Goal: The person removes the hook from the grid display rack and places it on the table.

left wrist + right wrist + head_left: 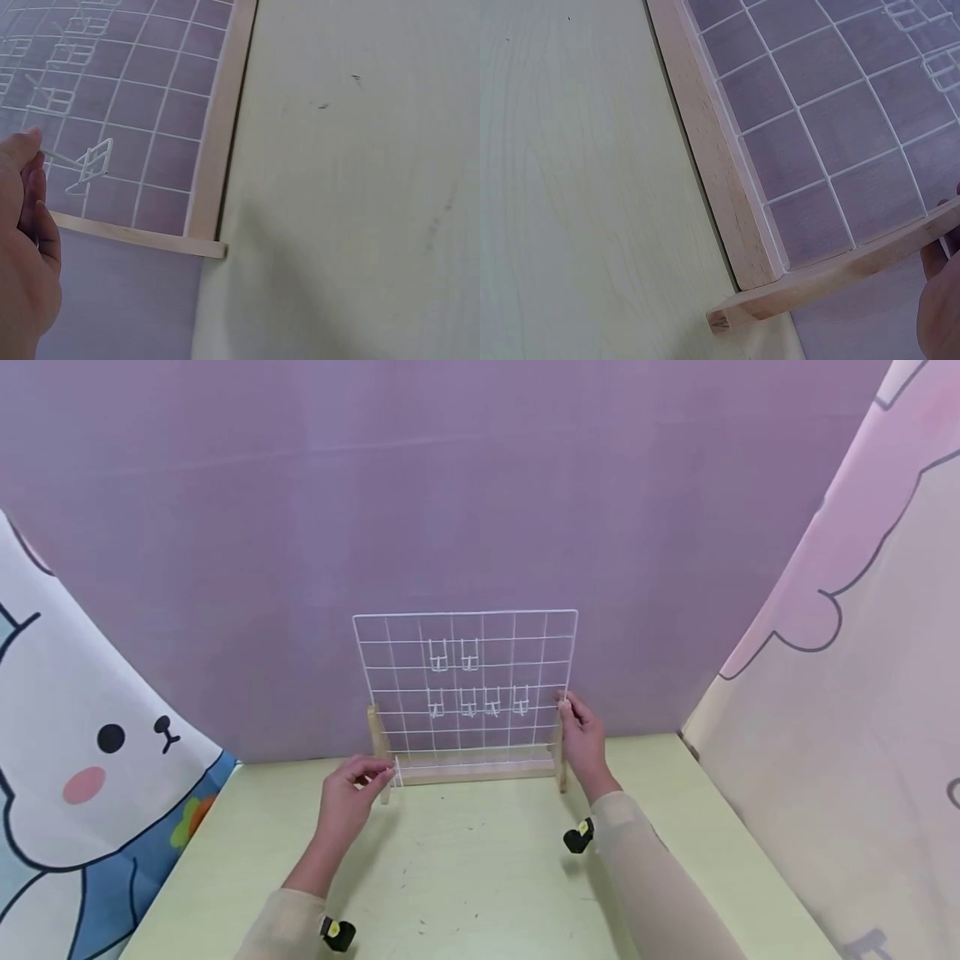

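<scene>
A white wire grid panel point(465, 612) stands upright in a wooden stand point(472, 772). Several small white wire hooks point(469, 658) hang on the grid in two rows. Low at the panel's left side, my left hand point(351, 795) pinches another white wire hook point(96, 160) between thumb and fingers; its bent frame points toward the grid. My right hand point(585, 743) holds the right edge of the panel near the top of the wooden post point(560, 764). In the right wrist view, the post partly hides that hand's fingers point(933, 259).
The stand rests toward the back of a pale wood-grain table point(480, 868) marked with small dark specks. Behind it hangs a purple backdrop point(465, 485). A cartoon-printed cloth point(135, 693) is at the left and a pink and cream one point(847, 735) at the right.
</scene>
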Motion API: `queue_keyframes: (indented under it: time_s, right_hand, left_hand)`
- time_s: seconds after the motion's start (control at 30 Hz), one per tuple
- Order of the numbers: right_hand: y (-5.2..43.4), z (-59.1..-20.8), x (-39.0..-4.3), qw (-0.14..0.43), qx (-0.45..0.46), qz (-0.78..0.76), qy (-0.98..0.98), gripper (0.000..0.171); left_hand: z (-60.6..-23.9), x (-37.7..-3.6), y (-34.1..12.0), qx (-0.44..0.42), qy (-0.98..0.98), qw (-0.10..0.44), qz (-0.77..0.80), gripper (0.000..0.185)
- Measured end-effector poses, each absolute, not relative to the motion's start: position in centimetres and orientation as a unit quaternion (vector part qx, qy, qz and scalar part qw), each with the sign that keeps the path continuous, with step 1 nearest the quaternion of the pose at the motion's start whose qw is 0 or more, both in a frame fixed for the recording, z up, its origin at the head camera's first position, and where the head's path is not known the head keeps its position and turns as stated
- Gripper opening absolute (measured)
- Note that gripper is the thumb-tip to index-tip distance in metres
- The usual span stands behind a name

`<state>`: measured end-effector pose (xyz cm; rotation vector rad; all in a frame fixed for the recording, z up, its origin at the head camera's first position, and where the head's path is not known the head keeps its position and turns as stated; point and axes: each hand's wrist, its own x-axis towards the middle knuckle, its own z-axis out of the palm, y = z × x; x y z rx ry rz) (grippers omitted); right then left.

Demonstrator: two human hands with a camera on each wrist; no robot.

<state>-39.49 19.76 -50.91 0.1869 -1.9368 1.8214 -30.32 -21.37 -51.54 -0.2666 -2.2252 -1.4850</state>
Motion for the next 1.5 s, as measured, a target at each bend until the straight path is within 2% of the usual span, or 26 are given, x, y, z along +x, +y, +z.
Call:
queue_keyframes:
  time_s: [0.3, 0.6, 1.2, 1.5]
  right_hand:
    - [20.0, -51.3, -39.4, 0.252, 0.083, 0.671, -0.692, 0.036]
    - [19.8, -51.1, -39.5, 0.254, 0.081, 0.667, -0.696, 0.035]
    - [19.8, -51.2, -39.4, 0.254, 0.094, 0.668, -0.694, 0.037]
    - [19.3, -50.3, -38.8, 0.249, 0.082, 0.673, -0.691, 0.038]
  left_hand:
    - [-52.8, -30.4, -21.3, -0.101, -0.825, 0.205, -0.517, 0.013]
    - [-54.0, -30.5, -21.7, -0.090, -0.835, 0.191, -0.509, 0.009]
    - [-55.5, -30.7, -22.3, -0.085, -0.854, 0.148, -0.491, 0.013]
    - [-56.2, -31.0, -22.6, -0.090, -0.862, 0.136, -0.480, 0.007]
